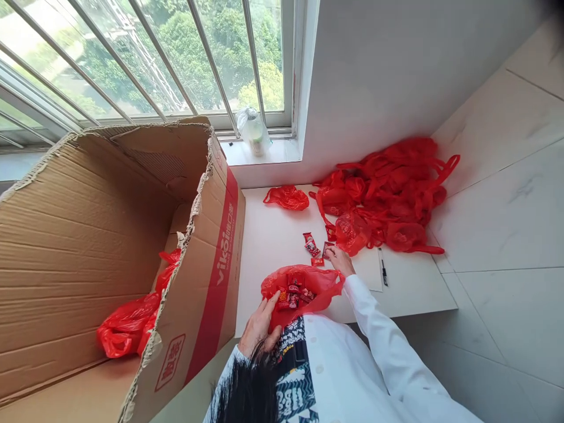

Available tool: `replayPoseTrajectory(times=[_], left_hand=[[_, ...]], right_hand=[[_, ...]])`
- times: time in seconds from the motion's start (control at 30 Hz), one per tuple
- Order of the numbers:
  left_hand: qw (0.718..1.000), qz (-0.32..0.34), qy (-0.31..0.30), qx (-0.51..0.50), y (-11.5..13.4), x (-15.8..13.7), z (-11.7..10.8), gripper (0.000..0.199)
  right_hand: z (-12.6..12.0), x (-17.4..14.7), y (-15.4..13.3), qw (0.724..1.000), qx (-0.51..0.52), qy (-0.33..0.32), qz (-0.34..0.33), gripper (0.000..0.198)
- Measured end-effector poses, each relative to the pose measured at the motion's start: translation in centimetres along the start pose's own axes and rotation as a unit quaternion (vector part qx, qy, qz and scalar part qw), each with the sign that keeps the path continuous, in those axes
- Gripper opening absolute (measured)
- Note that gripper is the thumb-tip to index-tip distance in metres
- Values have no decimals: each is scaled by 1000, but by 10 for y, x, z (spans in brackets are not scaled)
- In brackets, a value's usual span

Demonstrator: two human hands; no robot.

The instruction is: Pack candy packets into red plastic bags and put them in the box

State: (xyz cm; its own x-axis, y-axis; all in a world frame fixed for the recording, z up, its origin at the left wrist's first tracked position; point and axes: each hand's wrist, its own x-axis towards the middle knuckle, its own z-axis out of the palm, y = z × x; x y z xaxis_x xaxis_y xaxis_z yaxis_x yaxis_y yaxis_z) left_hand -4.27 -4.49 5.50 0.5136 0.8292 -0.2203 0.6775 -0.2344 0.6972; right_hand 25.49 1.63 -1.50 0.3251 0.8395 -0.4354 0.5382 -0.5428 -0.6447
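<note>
An opened red plastic bag (326,288) lies at the table's front edge, against my body, with several small red snack packets (294,294) inside. My left hand (259,326) grips the bag's left rim, fingers at its mouth and thumb on the near side. Just beyond the bag, my right hand (341,260) pinches a small dark red packet (326,249) at the table surface; the fingertips partly cover it. Several loose packets (311,244) lie beside that hand, to its left. Another red packet (330,232) lies just behind it.
A big torn-edged cardboard box (211,235) stands at left, holding filled red bags (132,320). A heap of red bags (388,194) fills the back right corner. One red bag (288,198) lies by the wall. A pen (384,273) rests near white paper (374,276).
</note>
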Motion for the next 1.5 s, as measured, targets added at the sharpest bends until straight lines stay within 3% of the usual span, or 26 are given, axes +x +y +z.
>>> replayPoseTrajectory(times=[0.13, 0.37, 0.53, 0.77, 0.9, 1.0, 1.13, 1.23, 1.33, 1.5], left_hand=[[999, -8, 20, 38, 6, 1, -14, 57], [983, 6, 165, 79, 9, 2, -24, 32], [975, 2, 216, 53, 13, -7, -23, 22], [944, 21, 324, 61, 41, -24, -35, 23], [924, -18, 377, 70, 62, -28, -46, 32], [936, -88, 341, 8, 57, -27, -41, 44], [945, -179, 249, -114, 26, -26, -25, 59], [951, -200, 217, -97, 6, -32, -19, 42], [971, -149, 183, -26, 3, -35, -25, 25], [985, 15, 173, -5, 32, -15, -45, 17]], right_hand=[[-23, -49, 0, 997, 48, -50, -46, 55], [-47, -121, -33, 990, -64, -81, -97, 50], [-48, -130, -44, 989, -82, -52, -115, 35], [-60, -140, -65, 974, 131, 61, -172, 33], [-64, -146, -73, 966, 169, 54, -188, 37], [-56, -142, -68, 973, 121, 18, -195, 32], [-41, -135, -54, 980, 56, 1, -190, 26], [-39, -136, -48, 980, 28, 14, -198, 27], [-44, -139, -50, 973, -3, 27, -228, 30], [-52, -140, -70, 949, -34, 28, -311, 34]])
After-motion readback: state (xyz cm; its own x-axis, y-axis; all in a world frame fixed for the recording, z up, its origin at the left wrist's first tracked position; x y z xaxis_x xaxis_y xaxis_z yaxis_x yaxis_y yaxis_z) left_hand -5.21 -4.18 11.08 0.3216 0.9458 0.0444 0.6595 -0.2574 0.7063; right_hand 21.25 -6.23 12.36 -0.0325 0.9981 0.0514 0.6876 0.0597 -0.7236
